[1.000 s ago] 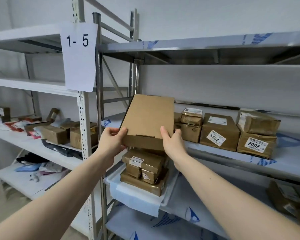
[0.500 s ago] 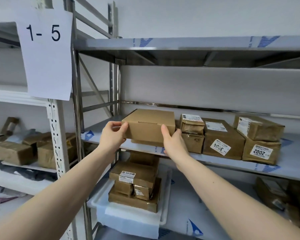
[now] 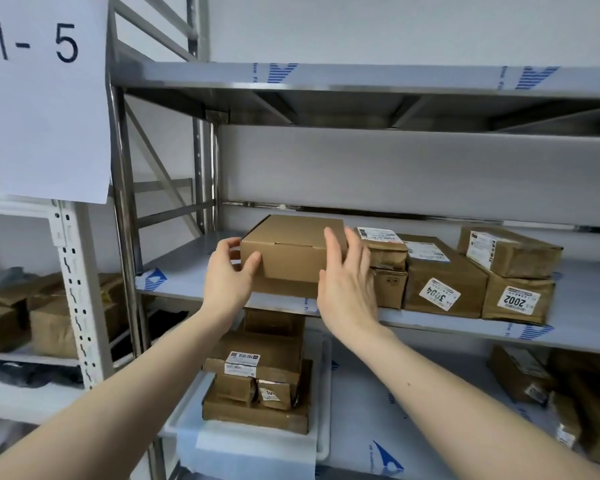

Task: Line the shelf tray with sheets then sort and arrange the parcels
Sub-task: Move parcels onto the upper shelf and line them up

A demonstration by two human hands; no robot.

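A plain brown cardboard box lies flat on the middle metal shelf, left of a row of taped parcels. My left hand grips its front left corner, thumb on the front face. My right hand is at its right front edge with fingers straight, touching or just off the box. To the right stand small stacked parcels, a parcel labelled 3004 and one labelled 2002. On the shelf below, a white tray lined with a sheet holds a stack of parcels.
A paper sign reading 1-5 hangs on the left upright. The neighbouring white rack holds more brown parcels. An upper shelf overhangs. More parcels lie on the lower shelf at right.
The box went from tilted up in both hands to lying flat on the middle shelf. My right hand's fingers have straightened off its edge. The view moved closer and to the right.
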